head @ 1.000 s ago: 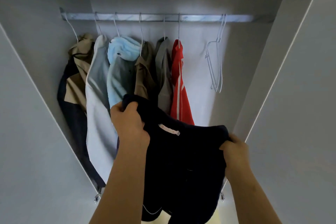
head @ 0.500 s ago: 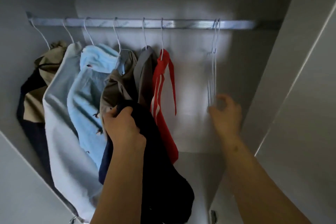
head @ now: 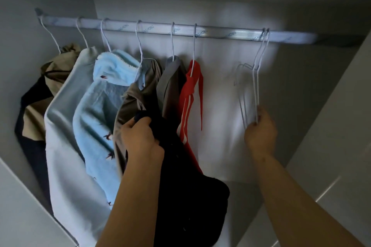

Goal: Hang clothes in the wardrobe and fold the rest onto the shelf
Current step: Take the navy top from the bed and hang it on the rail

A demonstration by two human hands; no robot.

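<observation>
Inside the wardrobe (head: pixel 331 106), looking up at the rail (head: pixel 180 31), which runs left to right and dips slightly toward the right. Left hand (head: pixel 140 140) closed tight on the top edge of a black garment (head: pixel 186 196), bunched at the fist and hanging straight down, long axis vertical, its loose lower end near the bottom of the view. Held in front of the hung clothes, overlapping the brown top (head: pixel 136 102) and the lower part of the red top (head: pixel 191 94). Right hand (head: pixel 261 134) raised at the right, fingers (head: pixel 263 115) pinched around the bottom of the empty wire hangers (head: pixel 256 86). At least two hangers hooked on the rail close together, hanging nearly vertical, hooks up, lower ends in the pinch; exact count hard to tell through blur. On the rail from left to right: a tan and navy jacket (head: pixel 36 106) at the far left, a pale grey top (head: pixel 66 126), a light blue fleece (head: pixel 100 110) with small dark marks, the brown top, a grey top (head: pixel 170 82), then the red top with white stripes. All six hang from thin wire hooks, crowded together on the left half of the rail. Bare rail between the red top and the empty hangers. White door panels at the near left and right edges.
</observation>
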